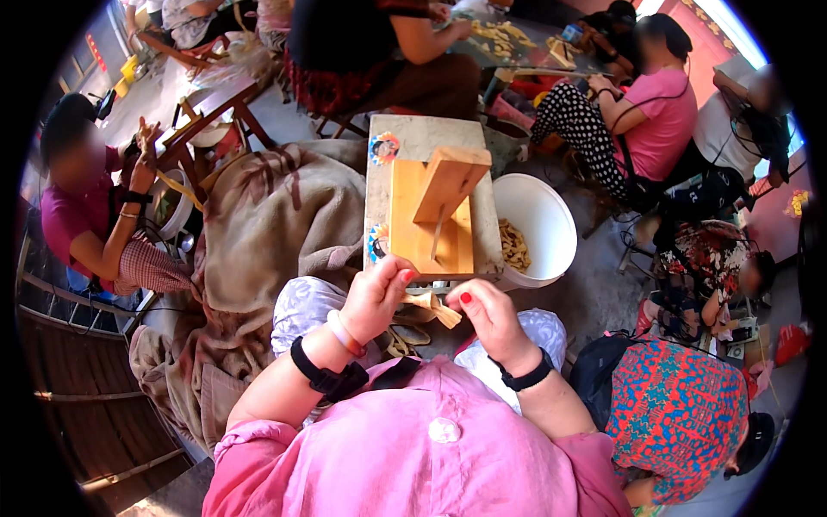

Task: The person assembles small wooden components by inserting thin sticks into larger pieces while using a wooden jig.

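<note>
In front of my lap, my left hand (376, 297) is closed, with a pale yellow bundle of fibrous strips (442, 311) sticking out from its fingers. The bundle flares into a frayed end toward my right hand (493, 317). That hand is curled into a pinch beside the frayed end; whatever is between its fingertips is too small to tell. Just beyond both hands stands a wooden device (448, 202), a flat base with a slanted upright board and a thin rod. It rests on a worn, pale bench top (376, 194).
Right of the bench stands a white bucket (551, 228) holding pale yellow pieces (514, 246). A brown blanket (276, 207) is draped on the left. Several people sit close around, one in a patterned top (680, 414) at right. A far table (534, 39) carries more yellow pieces.
</note>
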